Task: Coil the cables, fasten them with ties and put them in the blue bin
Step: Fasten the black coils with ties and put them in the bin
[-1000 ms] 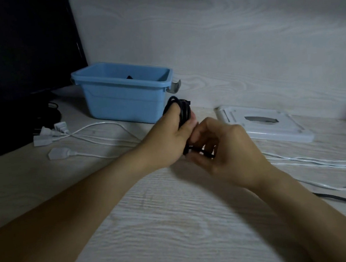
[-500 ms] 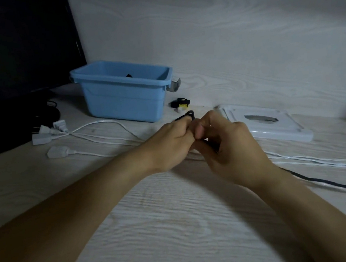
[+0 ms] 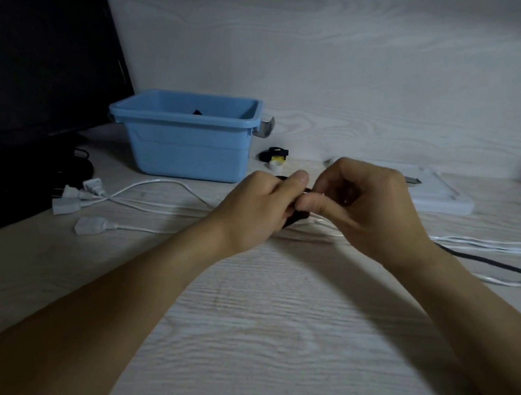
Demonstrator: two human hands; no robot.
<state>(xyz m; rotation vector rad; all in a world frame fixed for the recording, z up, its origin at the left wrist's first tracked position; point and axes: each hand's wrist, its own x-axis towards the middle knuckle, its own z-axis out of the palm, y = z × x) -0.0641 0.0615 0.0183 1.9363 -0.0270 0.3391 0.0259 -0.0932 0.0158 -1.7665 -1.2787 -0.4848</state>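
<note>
My left hand (image 3: 254,211) grips a bundle of black cable (image 3: 297,216) just above the table, and the hand hides most of it. Facing it, my right hand (image 3: 374,207) has its fingers curled and its thumb pinching the same cable. The tail of the black cable (image 3: 500,265) runs from under my right wrist across the table to the right. The blue bin (image 3: 188,147) stands behind my hands at the back left, with something black inside. Small black and yellow ties (image 3: 275,156) lie beside the bin.
White cables (image 3: 154,190) with plugs (image 3: 86,194) lie on the table to the left and run under my hands to the right edge. A white flat device (image 3: 441,199) lies at the back right. A dark monitor (image 3: 13,95) fills the back left.
Both hands have lowered the black coil from in front of the bin down toward the table. The ties beside the bin are now uncovered, and the cable's tail shows at the right.
</note>
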